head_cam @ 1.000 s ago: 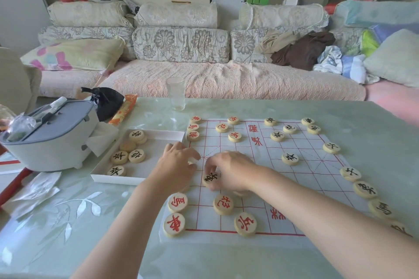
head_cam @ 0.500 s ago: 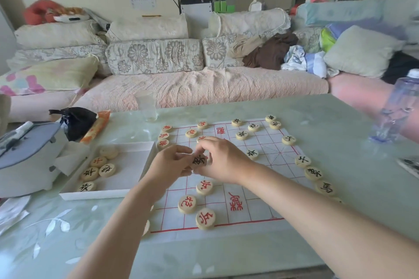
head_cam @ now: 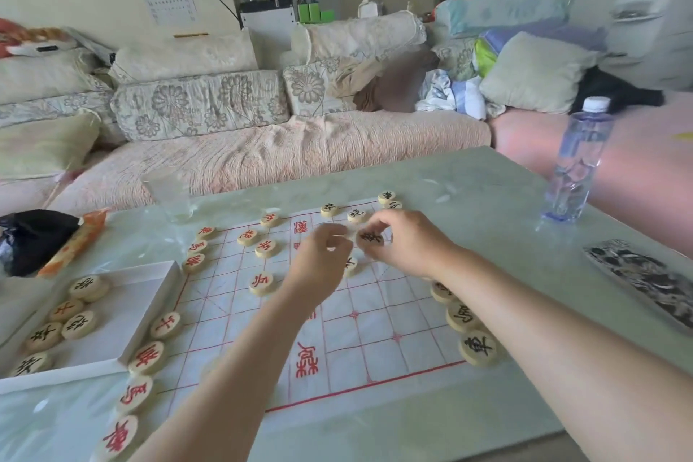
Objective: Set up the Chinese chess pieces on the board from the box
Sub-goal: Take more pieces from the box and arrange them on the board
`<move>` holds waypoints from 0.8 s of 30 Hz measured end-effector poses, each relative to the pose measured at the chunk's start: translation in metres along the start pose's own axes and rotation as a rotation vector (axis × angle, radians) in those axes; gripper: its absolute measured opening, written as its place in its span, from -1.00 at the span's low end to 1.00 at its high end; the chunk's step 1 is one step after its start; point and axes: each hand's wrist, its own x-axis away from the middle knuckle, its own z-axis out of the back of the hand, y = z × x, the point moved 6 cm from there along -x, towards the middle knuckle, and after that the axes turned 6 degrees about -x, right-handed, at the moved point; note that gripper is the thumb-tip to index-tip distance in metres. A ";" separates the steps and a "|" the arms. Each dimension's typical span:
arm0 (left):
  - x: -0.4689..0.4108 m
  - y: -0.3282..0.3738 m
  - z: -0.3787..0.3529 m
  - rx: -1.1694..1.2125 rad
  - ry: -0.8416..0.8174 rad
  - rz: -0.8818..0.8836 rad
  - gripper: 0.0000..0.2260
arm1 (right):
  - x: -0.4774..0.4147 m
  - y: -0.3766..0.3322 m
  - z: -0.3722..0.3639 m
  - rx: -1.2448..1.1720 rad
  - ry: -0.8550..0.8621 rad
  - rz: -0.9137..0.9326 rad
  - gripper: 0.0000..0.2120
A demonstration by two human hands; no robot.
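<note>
Chess piece with a black character (head_cam: 370,237) sat pinched between the thumb and fingertips of the right hand (head_cam: 412,248), lifted just above the far half of the board (head_cam: 375,345), near the other black pieces (head_cam: 356,215) by the far edge. The right grip was closed on it. The left hand (head_cam: 322,259) hovered just beside it with fingers curled (whether it held anything of its own I could not tell).

To do the step well, the piece probably needed lowering flat onto a line crossing, character up, and releasing without nudging its neighbours. The left hand would do best to draw clear so the crossing could be seen. More pieces waited in the box (head_cam: 150,315) at the left of the surface (head_cam: 487,206).

Half a second before, both hands were over the board's middle, the left fingers touching the piece. Now they had travelled toward the far black side, and the left fingers looked slightly apart from it. A second before, the right hand was low over the near rows.
</note>
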 end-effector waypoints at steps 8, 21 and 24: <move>-0.061 0.037 -0.094 -0.491 -0.208 -0.230 -0.69 | -0.040 0.099 0.067 0.043 0.185 -0.212 -0.83; -0.082 0.015 -0.136 -0.656 -0.359 -0.337 -0.64 | -0.089 0.126 0.027 0.199 0.137 -0.271 -0.72; -0.082 0.015 -0.137 -0.668 -0.369 -0.345 -0.64 | -0.091 0.127 0.023 0.225 0.122 -0.275 -0.77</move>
